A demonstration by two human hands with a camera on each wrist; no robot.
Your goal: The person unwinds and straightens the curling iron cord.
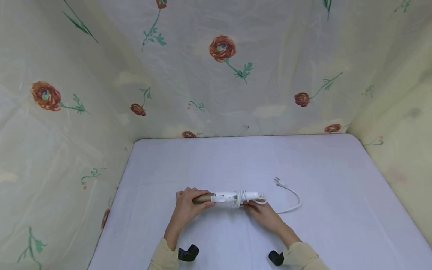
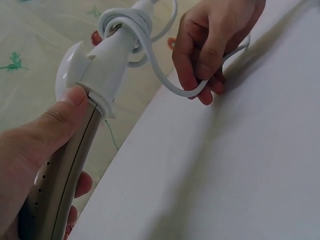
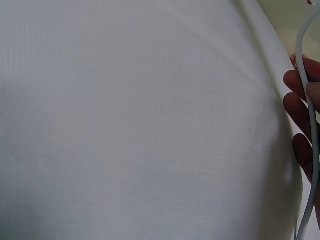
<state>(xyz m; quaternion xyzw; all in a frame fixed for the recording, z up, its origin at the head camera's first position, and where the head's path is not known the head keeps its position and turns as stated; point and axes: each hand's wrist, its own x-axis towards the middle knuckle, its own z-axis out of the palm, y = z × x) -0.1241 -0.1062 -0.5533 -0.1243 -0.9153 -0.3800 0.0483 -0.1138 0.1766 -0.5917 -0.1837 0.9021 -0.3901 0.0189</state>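
Observation:
A curling iron with a white handle and a bronze-brown barrel is held level over the table in the head view. My left hand grips the barrel, its thumb beside the white clamp lever. White cord is looped around the handle. Between thumb and fingers my right hand pinches a stretch of that cord, just beside the handle. The cord's free end runs right to a two-pronged plug lying on the table. At the right edge of the right wrist view, the fingers lie along the cord.
The white-covered table has rounded far corners. Flower-patterned fabric hangs behind it and along both sides. Black wrist-worn pieces stick out beside both sleeves.

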